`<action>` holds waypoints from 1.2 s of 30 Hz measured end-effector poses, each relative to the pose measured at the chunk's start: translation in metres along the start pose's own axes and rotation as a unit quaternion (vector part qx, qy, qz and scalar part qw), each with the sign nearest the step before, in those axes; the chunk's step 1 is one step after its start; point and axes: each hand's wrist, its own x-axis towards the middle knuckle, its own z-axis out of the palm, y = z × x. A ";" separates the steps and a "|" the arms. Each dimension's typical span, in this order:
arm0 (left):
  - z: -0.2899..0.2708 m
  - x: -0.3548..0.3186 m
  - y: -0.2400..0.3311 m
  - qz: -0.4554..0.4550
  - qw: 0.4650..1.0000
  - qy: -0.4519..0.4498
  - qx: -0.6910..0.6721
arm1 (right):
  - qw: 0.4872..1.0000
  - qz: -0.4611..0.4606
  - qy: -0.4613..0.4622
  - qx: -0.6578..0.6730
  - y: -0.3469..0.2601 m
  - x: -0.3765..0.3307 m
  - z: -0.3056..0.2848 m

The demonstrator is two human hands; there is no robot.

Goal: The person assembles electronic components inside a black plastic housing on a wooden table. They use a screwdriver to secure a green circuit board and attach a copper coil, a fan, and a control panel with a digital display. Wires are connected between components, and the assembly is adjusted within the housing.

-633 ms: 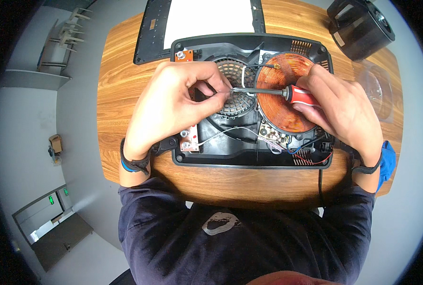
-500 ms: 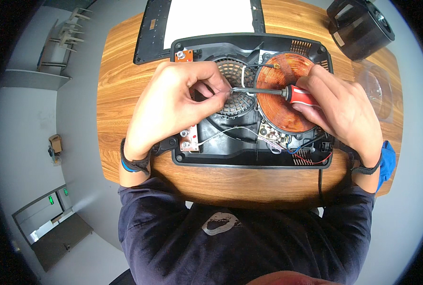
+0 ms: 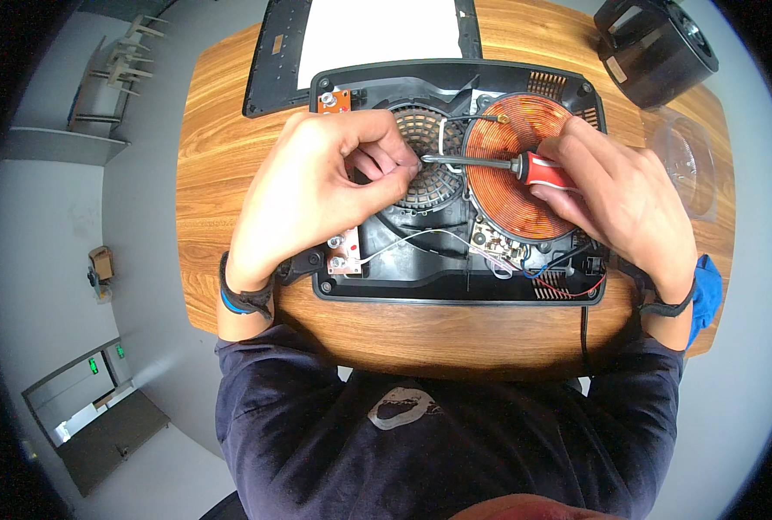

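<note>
Screwdriver (image 3: pixel 493 163), sideways above the coil (image 3: pixel 496 195).
My right hand (image 3: pixel 620 186) grips its handle; my left (image 3: pixel 316 173) pinches a small piece (image 3: pixel 419 164), perhaps a screw, seemingly to steady it.

No words or numbers could be read. 1 green sign (image 3: pixel 94 365) and 1 smaller green sign (image 3: pixel 120 350) stood near the door (image 3: pixel 113 444), too small to make out. A tan label (image 3: pixel 277 43) on the black panel (image 3: pixel 264 85) and a pale label (image 3: pixel 615 68) on the black container (image 3: pixel 663 61) were illegible. The dark shirt (image 3: pixel 507 425) bore a pale, ring-shaped print (image 3: pixel 386 421).
</note>
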 end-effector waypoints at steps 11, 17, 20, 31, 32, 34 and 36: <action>0.000 0.001 0.000 -0.015 1.000 -0.001 0.005 | 1.000 -0.008 0.006 -0.019 -0.002 -0.001 0.001; 0.000 0.001 0.001 0.013 1.000 0.000 0.003 | 1.000 -0.013 0.006 -0.026 -0.002 0.001 0.000; -0.001 0.001 0.002 0.017 1.000 -0.007 0.011 | 1.000 -0.014 0.002 -0.019 -0.001 0.001 0.000; 0.004 -0.002 0.009 0.053 0.997 0.038 0.050 | 0.999 -0.044 0.007 0.007 -0.004 0.002 -0.002; 0.005 -0.002 0.009 0.050 0.997 0.040 0.051 | 0.999 -0.045 0.005 0.006 -0.004 0.002 -0.003; 0.006 -0.001 0.009 0.054 0.996 0.040 0.057 | 0.999 -0.046 0.001 0.005 -0.004 0.001 -0.004; 0.005 -0.002 0.011 0.066 0.995 0.037 0.070 | 0.999 -0.044 -0.004 0.011 -0.004 0.001 -0.003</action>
